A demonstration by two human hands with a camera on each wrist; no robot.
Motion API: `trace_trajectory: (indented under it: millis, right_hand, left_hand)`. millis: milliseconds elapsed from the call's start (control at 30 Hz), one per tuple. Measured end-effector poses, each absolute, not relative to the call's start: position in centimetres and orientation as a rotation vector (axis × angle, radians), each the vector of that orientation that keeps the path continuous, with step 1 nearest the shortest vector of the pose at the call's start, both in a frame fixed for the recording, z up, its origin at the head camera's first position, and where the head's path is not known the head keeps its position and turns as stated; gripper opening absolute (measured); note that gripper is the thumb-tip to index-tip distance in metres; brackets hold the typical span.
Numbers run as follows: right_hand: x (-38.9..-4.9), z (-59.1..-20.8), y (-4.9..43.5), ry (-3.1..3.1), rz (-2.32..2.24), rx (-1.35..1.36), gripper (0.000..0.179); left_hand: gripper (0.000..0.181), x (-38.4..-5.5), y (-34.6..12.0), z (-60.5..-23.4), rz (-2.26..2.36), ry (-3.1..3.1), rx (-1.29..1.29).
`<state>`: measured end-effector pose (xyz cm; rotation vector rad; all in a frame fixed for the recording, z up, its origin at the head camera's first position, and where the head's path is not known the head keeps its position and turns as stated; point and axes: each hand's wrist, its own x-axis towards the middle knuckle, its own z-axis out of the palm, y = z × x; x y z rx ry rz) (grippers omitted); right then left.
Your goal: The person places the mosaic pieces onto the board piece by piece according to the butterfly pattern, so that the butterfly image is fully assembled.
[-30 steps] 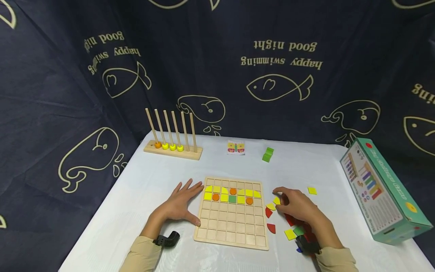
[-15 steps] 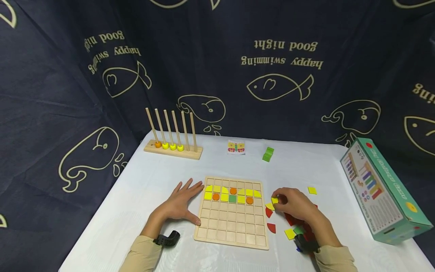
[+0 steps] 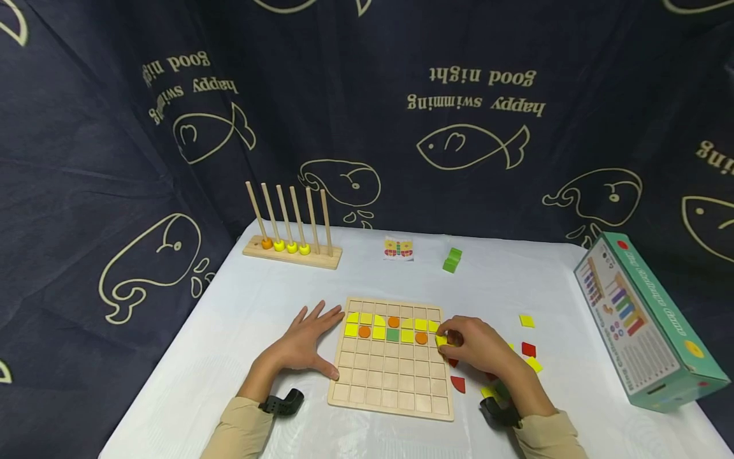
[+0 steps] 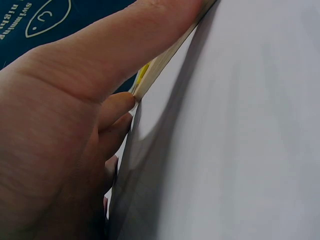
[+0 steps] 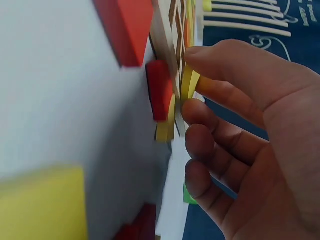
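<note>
A wooden grid board point(image 3: 390, 382) lies on the white table, with yellow tiles, orange discs point(image 3: 393, 322) and a green square tile point(image 3: 392, 335) filling two upper rows. My left hand point(image 3: 301, 344) rests along the board's left side, fingers spread and thumb touching its edge. At the right edge, my right hand point(image 3: 482, 347) pinches a yellow tile point(image 5: 189, 82) between thumb and fingers, over the board's rim. Just beside the board lie a red quarter-round tile point(image 3: 458, 384) and, partly hidden by the hand, another red tile point(image 5: 160, 90) with a yellow piece point(image 5: 171, 120) behind it.
Loose yellow, red and green tiles point(image 3: 528, 349) lie under and beyond the right forearm. Further back stand a peg rack point(image 3: 292, 252) with beads, a butterfly picture card point(image 3: 398, 249) and green blocks point(image 3: 452, 261). A green box point(image 3: 648, 325) stands at the right.
My right hand has picked up a yellow tile from beside the board and carried it left to the board's right edge. My left hand stays where it was.
</note>
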<state>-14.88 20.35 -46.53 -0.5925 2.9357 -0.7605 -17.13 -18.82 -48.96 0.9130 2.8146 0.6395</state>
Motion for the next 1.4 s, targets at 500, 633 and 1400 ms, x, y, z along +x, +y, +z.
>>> trace_trajectory:
  millis: [500, 633, 1400]
  right_hand:
    - [-15.0, -46.2, 19.4, 2.930, -0.709, -0.556, 0.024]
    - [-15.0, -46.1, 19.9, 2.928, -0.674, -0.540, 0.025]
    - [-14.6, -45.8, 23.9, 2.893, -0.770, -0.262, 0.029]
  left_hand:
    - [0.130, -17.3, -18.9, -49.2, 0.631, 2.818, 0.903]
    - [0.129, -17.2, -18.9, -49.1, 0.638, 2.815, 0.907]
    - [0.130, -17.3, -18.9, -49.1, 0.618, 2.814, 0.909]
